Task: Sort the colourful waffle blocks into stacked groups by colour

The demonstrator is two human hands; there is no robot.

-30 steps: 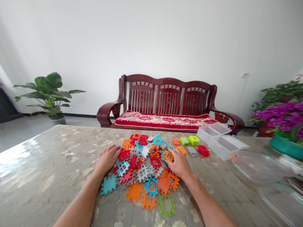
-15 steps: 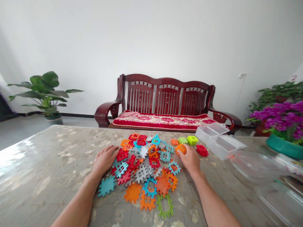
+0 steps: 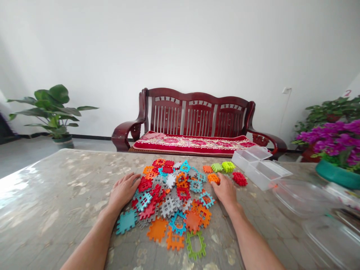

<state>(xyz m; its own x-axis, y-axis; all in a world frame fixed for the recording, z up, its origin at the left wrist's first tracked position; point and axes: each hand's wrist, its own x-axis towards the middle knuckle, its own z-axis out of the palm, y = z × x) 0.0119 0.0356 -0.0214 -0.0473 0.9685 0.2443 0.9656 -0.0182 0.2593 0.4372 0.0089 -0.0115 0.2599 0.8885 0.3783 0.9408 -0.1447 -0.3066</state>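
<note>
- Orange piece [image 3: 213,178]: 2 o'clock of pile [image 3: 170,205].
- R hand [image 3: 225,190]: piece's 4 o'clock, fingers at edge; can't tell if pinching.
- L hand [image 3: 125,188]: pile's 9 o'clock, fingers loose.
- Piece prob. light, stiff; grab bumpy edges.

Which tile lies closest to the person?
The green frame tile with the large opening: it sits lowest in the picture; all the others lie farther back.

Orange tile [image 3: 213,177] partly behind right-hand fingers [image 3: 222,180], purple flowers [image 3: 334,135] cut by frame edge
</note>
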